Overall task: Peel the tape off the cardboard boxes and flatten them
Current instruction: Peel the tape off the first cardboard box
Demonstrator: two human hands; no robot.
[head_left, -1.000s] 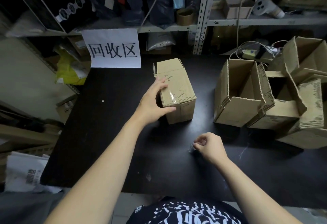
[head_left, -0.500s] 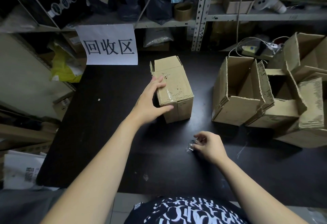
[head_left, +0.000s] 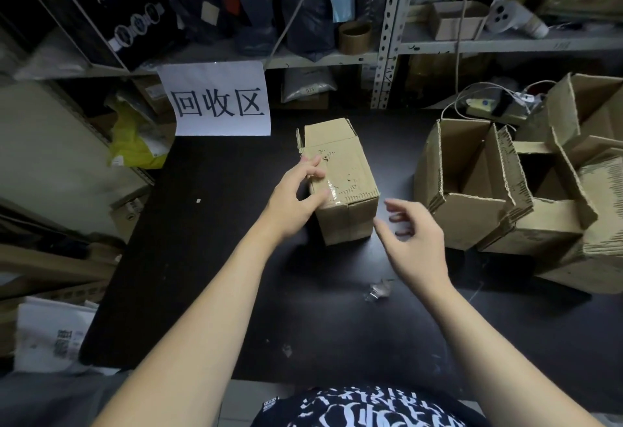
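A small closed cardboard box [head_left: 344, 173] stands in the middle of the black table [head_left: 209, 258], with clear tape across its top near edge. My left hand [head_left: 296, 197] holds its left side, fingers on the top and thumb along the near top edge. My right hand [head_left: 414, 237] hovers just right of the box's near corner with fingers relaxed and nothing in it. A crumpled wad of clear tape [head_left: 379, 290] lies on the table below the right hand.
Several opened cardboard boxes [head_left: 478, 190] crowd the right side of the table. A white paper sign [head_left: 219, 99] hangs at the back under metal shelving [head_left: 387, 38] full of goods. Bags and flat cardboard lie on the floor to the left.
My right hand let go of the wad of tape on the table and moved up towards the box's right side. My left hand stayed on the box.
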